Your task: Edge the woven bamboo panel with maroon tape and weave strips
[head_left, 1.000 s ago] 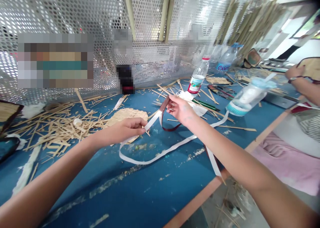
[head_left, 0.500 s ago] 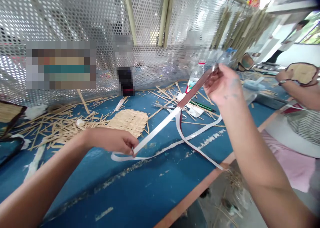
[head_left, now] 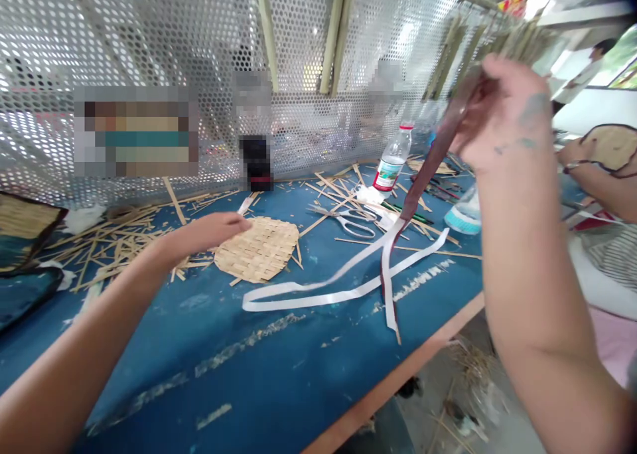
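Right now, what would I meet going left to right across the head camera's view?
Dark-edged woven panel, left hand, rounded tan woven mat, metal pale-handled scissors, clear red-capped plastic bottle, right hand.

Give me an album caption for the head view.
Right hand holds up a glossy brown strip trailing white tape over a blue table; left hand near a flat tan woven mat.

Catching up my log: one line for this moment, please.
Right hand: holds brown strip raised | Left hand: near woven mat, contact unclear
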`<state>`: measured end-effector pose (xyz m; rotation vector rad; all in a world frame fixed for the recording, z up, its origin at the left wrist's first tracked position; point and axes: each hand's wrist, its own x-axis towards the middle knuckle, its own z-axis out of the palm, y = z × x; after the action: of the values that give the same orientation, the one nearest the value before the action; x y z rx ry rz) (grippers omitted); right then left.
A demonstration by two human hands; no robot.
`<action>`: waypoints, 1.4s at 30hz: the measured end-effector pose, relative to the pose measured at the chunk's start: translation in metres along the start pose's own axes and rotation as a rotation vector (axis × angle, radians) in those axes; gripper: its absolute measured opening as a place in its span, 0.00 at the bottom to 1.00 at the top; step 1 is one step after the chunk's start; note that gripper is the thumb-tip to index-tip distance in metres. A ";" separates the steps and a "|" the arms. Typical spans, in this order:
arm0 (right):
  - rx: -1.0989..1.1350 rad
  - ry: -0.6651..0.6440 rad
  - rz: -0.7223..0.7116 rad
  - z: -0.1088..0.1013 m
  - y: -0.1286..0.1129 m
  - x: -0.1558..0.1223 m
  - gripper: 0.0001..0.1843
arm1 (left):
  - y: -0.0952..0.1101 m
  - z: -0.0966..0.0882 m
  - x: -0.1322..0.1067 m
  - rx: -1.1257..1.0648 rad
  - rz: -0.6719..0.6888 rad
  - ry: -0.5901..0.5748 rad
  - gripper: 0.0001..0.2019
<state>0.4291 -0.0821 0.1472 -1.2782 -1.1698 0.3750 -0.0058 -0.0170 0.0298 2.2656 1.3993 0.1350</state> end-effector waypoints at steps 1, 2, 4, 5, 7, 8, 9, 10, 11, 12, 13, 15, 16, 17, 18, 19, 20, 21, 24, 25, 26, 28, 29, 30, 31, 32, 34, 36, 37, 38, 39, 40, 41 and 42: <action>0.204 -0.015 0.048 0.013 -0.004 -0.006 0.15 | -0.011 0.004 0.008 0.122 -0.113 0.113 0.32; 0.375 -0.059 0.084 0.025 -0.008 -0.012 0.15 | -0.020 0.009 0.014 0.166 -0.162 0.134 0.35; 0.590 -0.156 0.146 0.050 -0.012 -0.021 0.13 | -0.029 0.023 0.022 0.228 -0.217 0.178 0.37; 0.639 -0.180 0.165 0.062 -0.013 -0.024 0.12 | -0.029 0.030 0.024 0.239 -0.226 0.193 0.37; 0.675 -0.216 0.177 0.085 -0.012 -0.027 0.10 | -0.028 0.039 0.026 0.238 -0.240 0.221 0.36; 0.675 -0.247 0.168 0.095 -0.011 -0.028 0.10 | -0.026 0.041 0.027 0.221 -0.244 0.225 0.35; 0.663 -0.290 0.157 0.105 -0.008 -0.029 0.11 | -0.025 0.041 0.027 0.192 -0.249 0.222 0.34; 0.639 -0.341 0.147 0.114 -0.005 -0.030 0.12 | -0.025 0.040 0.028 0.154 -0.254 0.216 0.35; 0.605 -0.390 0.142 0.122 -0.002 -0.032 0.13 | -0.025 0.038 0.028 0.108 -0.259 0.207 0.35; 0.567 -0.436 0.141 0.129 0.001 -0.033 0.14 | -0.025 0.035 0.028 0.055 -0.265 0.200 0.36; 0.530 -0.471 0.141 0.134 0.004 -0.034 0.15 | -0.026 0.031 0.028 -0.004 -0.269 0.194 0.36; 0.474 -0.516 0.132 0.141 0.009 -0.035 0.16 | -0.026 0.025 0.028 -0.140 -0.257 0.179 0.34; 0.455 -0.523 0.120 0.142 0.011 -0.035 0.16 | -0.025 0.022 0.027 -0.219 -0.240 0.165 0.32; 0.437 -0.522 0.106 0.143 0.012 -0.035 0.17 | -0.023 0.019 0.025 -0.302 -0.218 0.150 0.29; 0.419 -0.515 0.090 0.143 0.013 -0.035 0.17 | -0.021 0.015 0.023 -0.385 -0.194 0.139 0.26; 0.399 -0.506 0.073 0.142 0.015 -0.034 0.17 | -0.017 0.012 0.020 -0.460 -0.170 0.135 0.24; 0.379 -0.498 0.054 0.141 0.016 -0.033 0.18 | -0.013 0.008 0.017 -0.525 -0.147 0.139 0.23; 0.358 -0.491 0.034 0.141 0.016 -0.032 0.18 | -0.009 0.003 0.013 -0.586 -0.126 0.155 0.22; 0.290 -0.489 -0.035 0.143 0.017 -0.032 0.17 | 0.006 -0.012 -0.001 -0.713 -0.044 0.249 0.21; 0.266 -0.493 -0.061 0.144 0.016 -0.034 0.17 | 0.011 -0.017 -0.006 -0.708 -0.008 0.286 0.20; 0.244 -0.499 -0.088 0.146 0.015 -0.036 0.16 | 0.017 -0.021 -0.011 -0.666 0.037 0.321 0.18; 0.198 -0.526 -0.139 0.151 0.011 -0.043 0.14 | 0.026 -0.028 -0.021 -0.528 0.128 0.359 0.15; 0.176 -0.543 -0.162 0.154 0.008 -0.047 0.13 | 0.031 -0.030 -0.026 -0.467 0.164 0.364 0.13; 0.156 -0.562 -0.181 0.156 0.006 -0.051 0.12 | 0.035 -0.031 -0.030 -0.430 0.188 0.367 0.12; 0.140 -0.584 -0.198 0.158 0.003 -0.056 0.11 | 0.038 -0.032 -0.034 -0.412 0.204 0.370 0.12; 0.129 -0.608 -0.214 0.160 0.001 -0.060 0.11 | 0.041 -0.032 -0.037 -0.405 0.213 0.378 0.11; 0.122 -0.650 -0.249 0.163 -0.002 -0.066 0.11 | 0.046 -0.033 -0.042 -0.403 0.220 0.404 0.11; 0.114 -0.675 -0.293 0.165 -0.003 -0.069 0.11 | 0.049 -0.033 -0.046 -0.399 0.226 0.431 0.11; 0.108 -0.675 -0.316 0.166 -0.002 -0.070 0.11 | 0.050 -0.034 -0.048 -0.395 0.225 0.444 0.11; 0.101 -0.672 -0.334 0.167 -0.002 -0.070 0.11 | 0.050 -0.034 -0.049 -0.393 0.223 0.458 0.12; 0.095 -0.669 -0.348 0.167 -0.001 -0.071 0.12 | 0.051 -0.035 -0.050 -0.391 0.220 0.471 0.12; 0.094 -0.668 -0.355 0.168 0.000 -0.071 0.12 | 0.052 -0.036 -0.051 -0.388 0.218 0.481 0.12; 0.097 -0.672 -0.356 0.168 0.000 -0.071 0.12 | 0.052 -0.036 -0.052 -0.382 0.217 0.487 0.11; 0.102 -0.679 -0.354 0.169 0.000 -0.071 0.12 | 0.052 -0.036 -0.052 -0.374 0.217 0.487 0.11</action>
<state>0.2591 -0.0463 0.0891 -0.8410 -1.8882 0.6192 0.0006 -0.0691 0.0934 2.1315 1.2058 0.9900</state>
